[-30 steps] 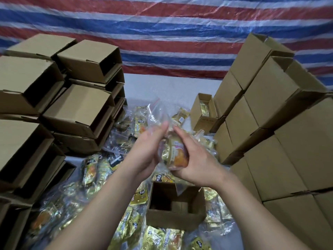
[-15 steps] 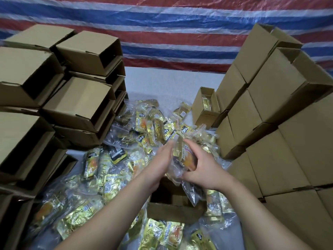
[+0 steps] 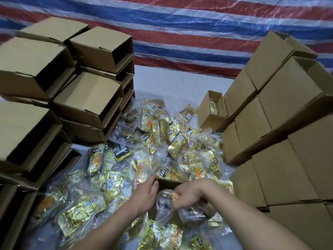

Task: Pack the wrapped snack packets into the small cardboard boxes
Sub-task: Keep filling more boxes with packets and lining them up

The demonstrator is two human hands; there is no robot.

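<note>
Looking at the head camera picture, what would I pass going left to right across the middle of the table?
Stack of open empty boxes → pile of wrapped snack packets → small open box holding a packet → stack of closed boxes.
</note>
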